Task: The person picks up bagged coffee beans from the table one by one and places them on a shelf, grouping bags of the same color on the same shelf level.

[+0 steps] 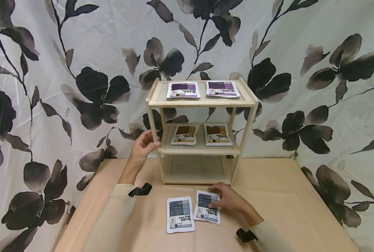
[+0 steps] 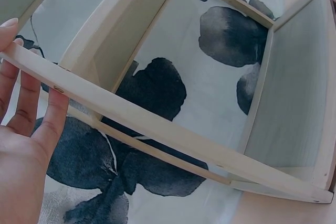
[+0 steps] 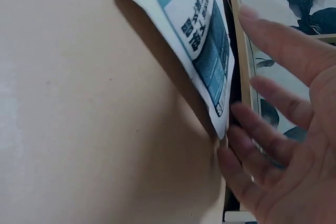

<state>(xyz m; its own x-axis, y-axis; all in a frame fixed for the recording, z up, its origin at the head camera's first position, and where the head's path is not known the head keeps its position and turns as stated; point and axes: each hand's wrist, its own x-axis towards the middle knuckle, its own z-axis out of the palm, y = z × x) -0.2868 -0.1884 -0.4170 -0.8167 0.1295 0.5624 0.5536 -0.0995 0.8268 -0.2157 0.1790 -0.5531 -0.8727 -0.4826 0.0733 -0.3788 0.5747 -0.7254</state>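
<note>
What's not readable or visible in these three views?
- Print on the right blue pouch: too small in the head view, partly covered by the right hand; sideways and foreshortened in the right wrist view.
- Right thumb: hidden behind the pouch edge in the right wrist view.
- Left hand on the shelf post: left wrist view cuts the thumb off at its edge.
- Purple pouches: text too small.

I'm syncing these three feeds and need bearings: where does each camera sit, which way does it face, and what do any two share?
Head: worn on the head, facing forward and down at the shelf on the table; both forearms show.
Left wrist: beside the left hand, facing through the shelf frame toward the flowered curtain.
Right wrist: low over the table, facing the right hand lifting a pouch.
Shared: head and right wrist both show that pouch; all three show the shelf.
</note>
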